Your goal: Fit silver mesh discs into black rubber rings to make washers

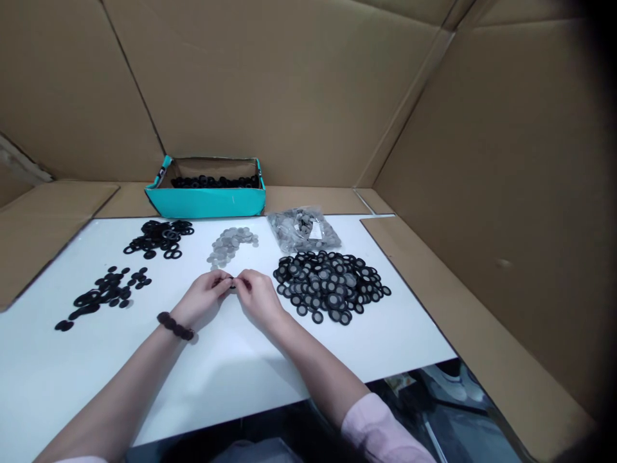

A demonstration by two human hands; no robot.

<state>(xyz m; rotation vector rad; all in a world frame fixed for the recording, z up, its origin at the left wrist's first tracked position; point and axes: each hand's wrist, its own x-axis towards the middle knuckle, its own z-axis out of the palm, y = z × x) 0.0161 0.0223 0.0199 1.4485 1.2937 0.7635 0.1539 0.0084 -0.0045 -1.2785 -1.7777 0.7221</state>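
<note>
Both hands meet at the middle of the white table (241,379), left hand (205,297) and right hand (258,297) pinching one small ring (234,283) between fingertips. Best to keep it level and press evenly, I think, near the discs (231,244).

Both forearms are reaching forward and angling inward, so the left hand (205,294) and the right hand (258,294) are meeting fingertip to fingertip. Fingers on each are curling into a pinch, palms facing down. The wrists are hovering low.
</note>
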